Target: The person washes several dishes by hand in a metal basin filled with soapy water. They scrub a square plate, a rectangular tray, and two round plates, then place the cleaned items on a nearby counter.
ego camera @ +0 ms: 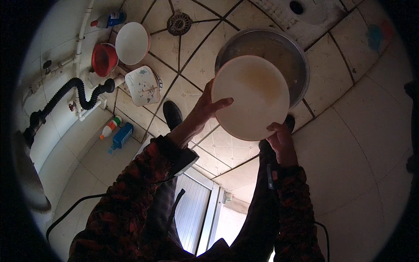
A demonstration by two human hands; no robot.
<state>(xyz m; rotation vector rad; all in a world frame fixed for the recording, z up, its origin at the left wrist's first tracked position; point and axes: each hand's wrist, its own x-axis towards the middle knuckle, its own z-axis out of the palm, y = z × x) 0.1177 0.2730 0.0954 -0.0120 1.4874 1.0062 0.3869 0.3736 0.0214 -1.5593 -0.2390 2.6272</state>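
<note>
A round white basin (248,104) with a thin reddish rim is held up between my two hands, and a brownish patch shows on its upper right. My left hand (209,103) grips its left edge, the thumb lying on the pale surface. At the lower right edge, my right hand (281,139) pinches the rim with the thumb on top. Behind and partly hidden by the basin, a large metal tub (302,70) with brownish murky contents stands on the tiled floor.
At left are another white basin (132,44), a red bucket (104,60), a patterned squarish dish (142,86) and several bottles, including a blue one (122,136). A black corrugated drain hose (78,86) runs by the wall. A floor drain (179,24) and a squat toilet (309,14) lie ahead.
</note>
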